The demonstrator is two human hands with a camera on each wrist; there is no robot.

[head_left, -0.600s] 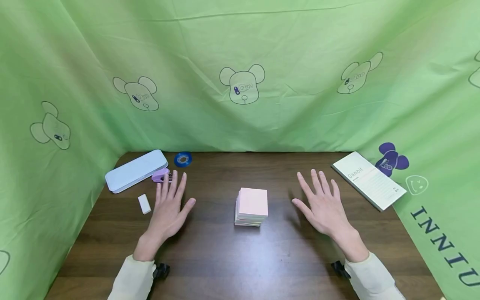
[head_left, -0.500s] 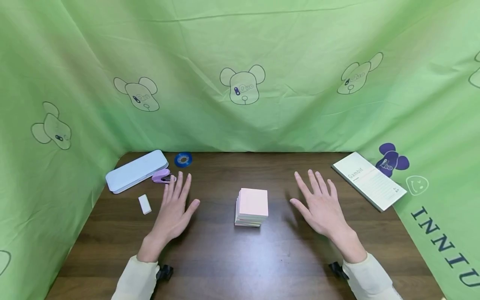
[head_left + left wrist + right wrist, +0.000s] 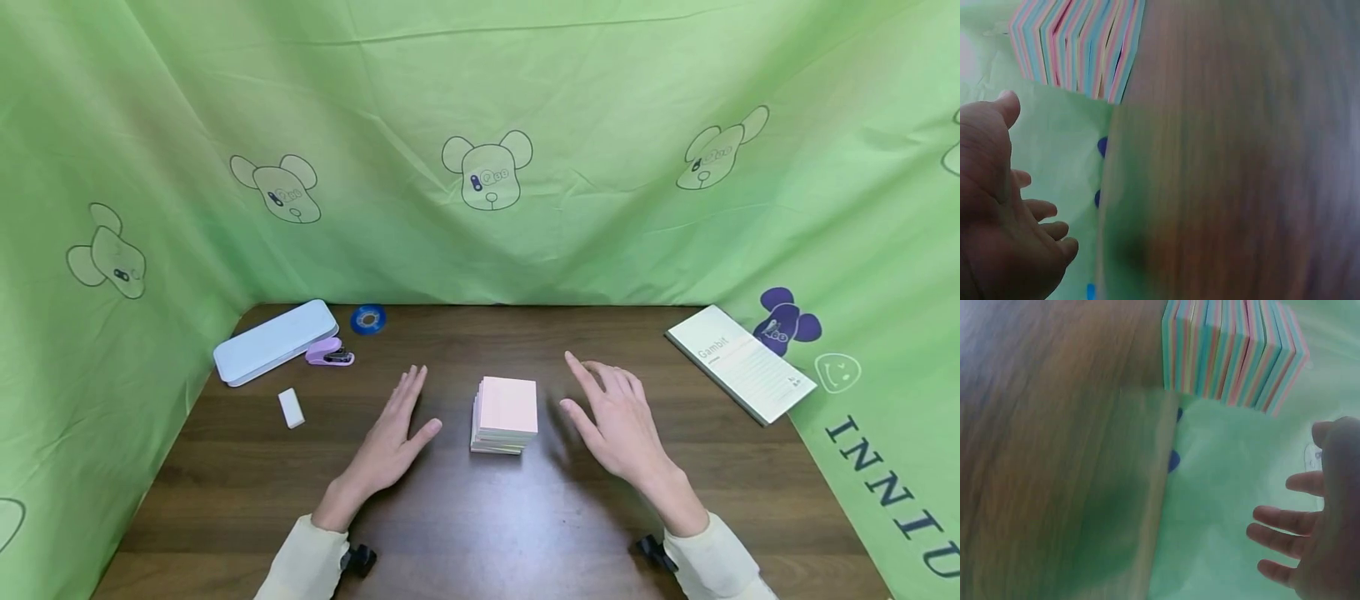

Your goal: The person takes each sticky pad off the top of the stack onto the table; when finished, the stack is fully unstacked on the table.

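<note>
A tall stack of sticky-note pads (image 3: 507, 407), pink on top, stands at the middle of the dark wooden table (image 3: 480, 525). Both wrist views show its sides striped in pink, blue and yellow layers. To its left is my left hand (image 3: 386, 446), fingers extended and thumb apart, touching nothing. My right hand (image 3: 618, 425) hovers on the other side with its index finger pointing forward and the others slightly bent. A gap separates each hand from the stack. The left wrist view has the left palm (image 3: 1010, 219) at its edge; the right fingers (image 3: 1285, 519) appear in the right wrist view.
At the back left lie a light blue pencil case (image 3: 276, 342), a purple stapler (image 3: 328, 352), a blue tape roll (image 3: 368, 319) and a white eraser (image 3: 291, 408). A notebook (image 3: 738, 362) rests at the back right. Green cloth (image 3: 480, 250) hangs behind the table.
Both hands have moved inward toward the stack, the left one farther and turning more on edge. The right fingers have bent a little. The stack stays in place.
</note>
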